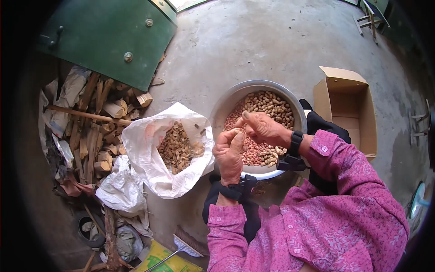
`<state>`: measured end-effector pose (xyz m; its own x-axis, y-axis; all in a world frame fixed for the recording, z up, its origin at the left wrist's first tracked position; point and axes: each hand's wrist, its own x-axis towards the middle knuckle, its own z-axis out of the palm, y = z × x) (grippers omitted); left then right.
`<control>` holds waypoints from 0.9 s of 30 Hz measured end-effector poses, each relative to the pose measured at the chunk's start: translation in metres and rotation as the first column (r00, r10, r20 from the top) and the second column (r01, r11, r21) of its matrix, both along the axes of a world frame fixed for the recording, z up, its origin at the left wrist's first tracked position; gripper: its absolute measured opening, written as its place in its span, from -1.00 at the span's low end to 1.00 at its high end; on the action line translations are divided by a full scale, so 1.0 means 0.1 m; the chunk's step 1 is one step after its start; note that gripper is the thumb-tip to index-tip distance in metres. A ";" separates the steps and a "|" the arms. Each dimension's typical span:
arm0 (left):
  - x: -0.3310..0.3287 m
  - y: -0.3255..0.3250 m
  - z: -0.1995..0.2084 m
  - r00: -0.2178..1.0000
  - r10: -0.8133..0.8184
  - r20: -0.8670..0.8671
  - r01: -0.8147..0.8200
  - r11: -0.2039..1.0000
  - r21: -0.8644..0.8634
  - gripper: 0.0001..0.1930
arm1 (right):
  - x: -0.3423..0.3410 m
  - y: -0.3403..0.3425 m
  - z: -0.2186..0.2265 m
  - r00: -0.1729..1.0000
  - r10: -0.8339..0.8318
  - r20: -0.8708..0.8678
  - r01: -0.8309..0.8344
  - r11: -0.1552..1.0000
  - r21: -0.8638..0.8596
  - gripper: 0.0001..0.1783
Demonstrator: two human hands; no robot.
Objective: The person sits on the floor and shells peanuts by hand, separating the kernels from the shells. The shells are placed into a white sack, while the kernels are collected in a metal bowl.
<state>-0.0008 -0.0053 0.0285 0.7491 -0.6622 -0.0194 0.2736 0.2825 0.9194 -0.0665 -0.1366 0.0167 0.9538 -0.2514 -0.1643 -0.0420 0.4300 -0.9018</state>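
Observation:
A round metal basin (226, 103) sits on my lap, filled with peanuts in the shell (269, 105) at the far side and pinkish shelled kernels (253, 153) nearer me. Both hands meet over the basin's near left part. My left hand (229, 156) and my right hand (263, 128) pinch a single peanut between their fingertips; it is mostly hidden by the fingers. Each wrist wears a black strap with a small device. My sleeves are pink with a floral print.
A white sack (149, 167) holding empty peanut shells (176, 147) lies on the concrete floor left of the basin. Further left is a pile of split firewood (93, 127) below a green metal door (108, 36). An open cardboard box (346, 109) stands to the right.

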 end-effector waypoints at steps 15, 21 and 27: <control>-0.06 -0.07 -0.08 0.988 -0.152 0.028 0.150 0.987 0.050 -0.82 | -0.09 -0.05 -0.05 0.994 0.096 -0.053 -0.102 0.984 -0.143 -0.52; -0.04 -0.14 -0.09 0.980 -0.152 -0.125 0.151 0.988 -0.015 -0.82 | -0.13 -0.06 0.07 0.991 0.047 -0.128 -0.054 0.997 -0.052 -0.53; -0.02 -0.21 -0.17 0.967 -0.202 -0.158 0.188 0.977 -0.098 -0.82 | -0.18 -0.12 0.00 0.993 0.104 0.052 -0.086 0.957 -0.275 -0.59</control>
